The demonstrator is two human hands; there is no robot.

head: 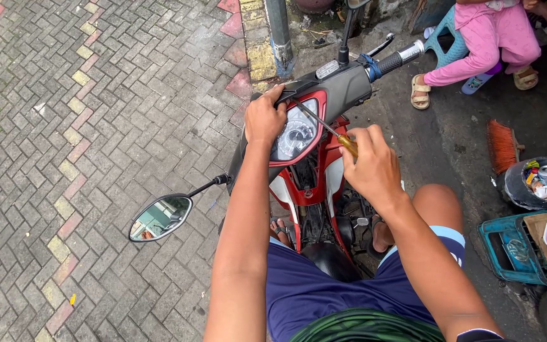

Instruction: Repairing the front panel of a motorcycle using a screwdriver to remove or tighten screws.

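A red, white and grey scooter front stands before me, its headlight facing up. My left hand grips the upper edge of the headlight cover. My right hand is closed on a screwdriver with a yellow handle; its metal shaft points up-left to the cover's edge near the left hand. The right handlebar grip sticks out toward the back right. The front fairing is off below the headlight, showing dark inner parts.
A round mirror juts left over the brick paving. A seated person in pink is at the back right. An orange brush, a black rubbish bag and a teal crate line the right side. A grey pole rises behind.
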